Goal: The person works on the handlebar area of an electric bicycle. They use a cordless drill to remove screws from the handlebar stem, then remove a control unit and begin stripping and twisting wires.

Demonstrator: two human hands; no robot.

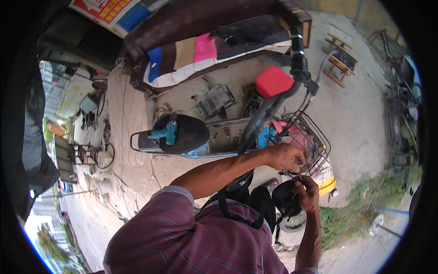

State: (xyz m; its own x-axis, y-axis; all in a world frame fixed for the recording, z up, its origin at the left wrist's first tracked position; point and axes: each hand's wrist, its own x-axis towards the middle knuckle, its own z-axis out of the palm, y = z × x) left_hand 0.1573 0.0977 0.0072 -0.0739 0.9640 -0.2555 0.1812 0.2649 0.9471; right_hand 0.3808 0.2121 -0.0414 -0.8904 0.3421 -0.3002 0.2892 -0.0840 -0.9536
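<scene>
Over the front of a blue electric scooter (196, 152), my left hand (286, 157) reaches across with its fingers pinched. Just below it, my right hand (308, 194) is also closed, thumb against fingers. The fingertips of both hands nearly meet, and something thin and small seems to lie between them, too tiny to name. A wire basket (325, 153) with pinkish and clear wrapping is right beside my left hand. Next to my right hand is a dark rounded thing (286, 201), partly covered. A teal power drill (169, 133) rests on the black scooter seat (194, 134).
The scooter's handlebar (297, 59) rises beyond my hands. A brown sofa (182, 23) with coloured cloths stands at the back, near a red box (273, 82). A small wooden stool (340, 59) is far right. Weeds (351, 219) grow at the lower right.
</scene>
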